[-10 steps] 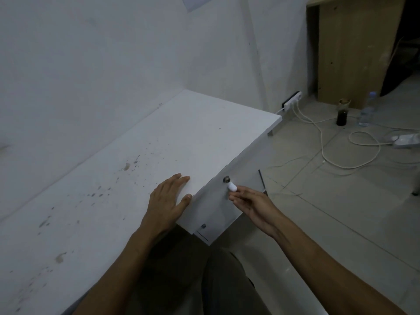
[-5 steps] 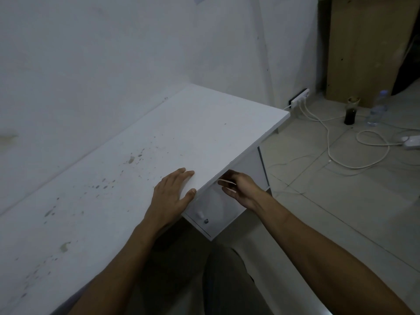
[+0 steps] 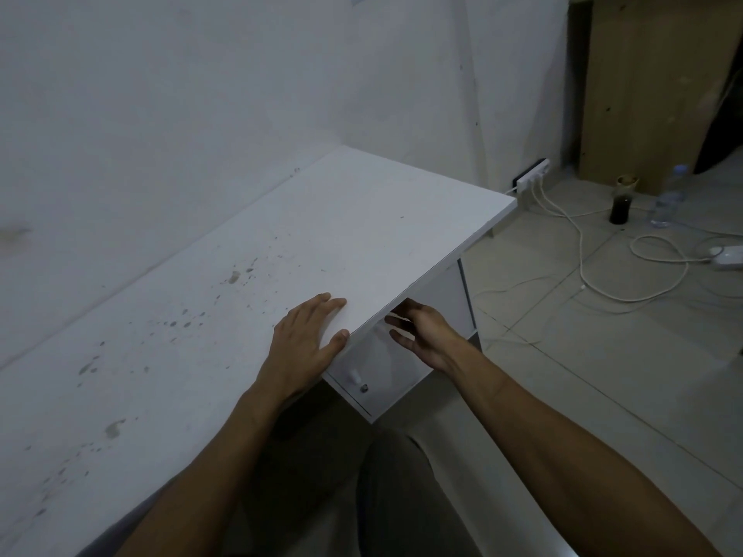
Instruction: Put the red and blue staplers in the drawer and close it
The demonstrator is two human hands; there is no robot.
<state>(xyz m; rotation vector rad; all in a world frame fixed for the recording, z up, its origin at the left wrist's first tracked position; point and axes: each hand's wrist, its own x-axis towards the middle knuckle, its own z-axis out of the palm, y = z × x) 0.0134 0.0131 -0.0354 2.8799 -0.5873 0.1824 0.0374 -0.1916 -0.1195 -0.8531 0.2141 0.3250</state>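
Observation:
The white drawer front [image 3: 386, 379] sits flush under the edge of the white desk [image 3: 281, 255], with a small white knob [image 3: 354, 376] and a round lock low on it. My left hand [image 3: 309, 339] lies flat on the desktop, its thumb over the front edge. My right hand [image 3: 422, 335] hovers just in front of the drawer face, fingers spread and holding nothing. Neither the red nor the blue stapler is visible anywhere.
A white wall runs behind the desk. On the tiled floor to the right lie a power strip [image 3: 532, 176], white cables [image 3: 595, 275], a dark cup [image 3: 621, 205] and a clear bottle [image 3: 669, 201]. A wooden cabinet [image 3: 659, 86] stands at the back right.
The drawer stood pulled out with my right fingers at its knob; it has been pushed in under the desk edge. My right hand has let go and opened.

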